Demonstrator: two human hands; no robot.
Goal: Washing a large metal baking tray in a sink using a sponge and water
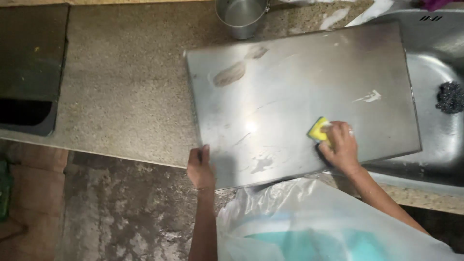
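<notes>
A large steel sheet (299,96), laid from counter (125,96) across the sink (435,72), is gripped at its near-left corner by the left hand (200,169) and scrubbed (mid-wash, apparently) with a yellow sponge (319,129) clutched in the right hand (340,147); unscrubbed smears toward the far edge seemingly call for attention.

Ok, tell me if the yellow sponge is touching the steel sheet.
Touching. The head view shows the right hand pressing the yellow sponge flat on the steel sheet, with no gap beneath; the left hand grips the sheet's near edge.

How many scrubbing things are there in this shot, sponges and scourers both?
2. A yellow sponge is under the right hand on the steel sheet. A dark wire scourer lies in the sink at the right edge. Others may sit outside the view.
</notes>
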